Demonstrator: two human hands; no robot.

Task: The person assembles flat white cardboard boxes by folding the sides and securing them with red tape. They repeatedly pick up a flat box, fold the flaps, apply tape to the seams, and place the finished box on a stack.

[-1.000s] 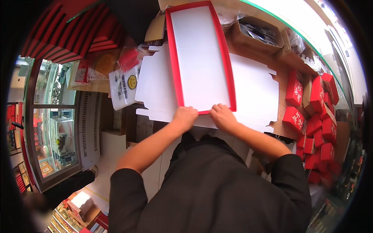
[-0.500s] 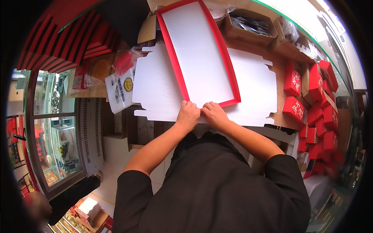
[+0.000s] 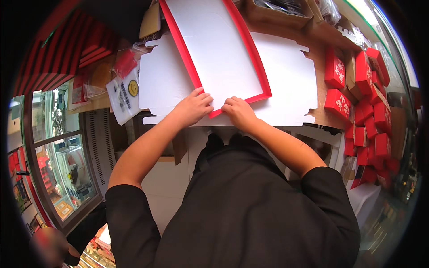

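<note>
A long tray-shaped box [image 3: 258, 53] with red walls and a white inside lies slanted in front of me, its far end cut off by the upper picture edge. My left hand [image 3: 193, 108] is closed over its left wall at the near corner, fingertips on the inner side. On the near wall, just right of that corner, my right hand [image 3: 240, 112] grips with fingers bent over the edge. Both thumbs are mostly hidden. Beneath the box, flat white cardboard [image 3: 290, 76] with notched, tabbed edges spreads out to both sides.
Small red boxes [image 3: 334, 69] with pale floral print are heaped at the right. Open brown cartons [image 3: 279, 15] stand along the back. A plastic packet with a yellow smiley [image 3: 125, 96] overhangs the left table edge, near stacked red-and-black boxes [image 3: 58, 53]. Another person [image 3: 51, 245] is at the lower left.
My left hand has moved left from the middle of the box's near wall to its left corner. The right hand stays on the near wall. The whole view has shifted slightly.
</note>
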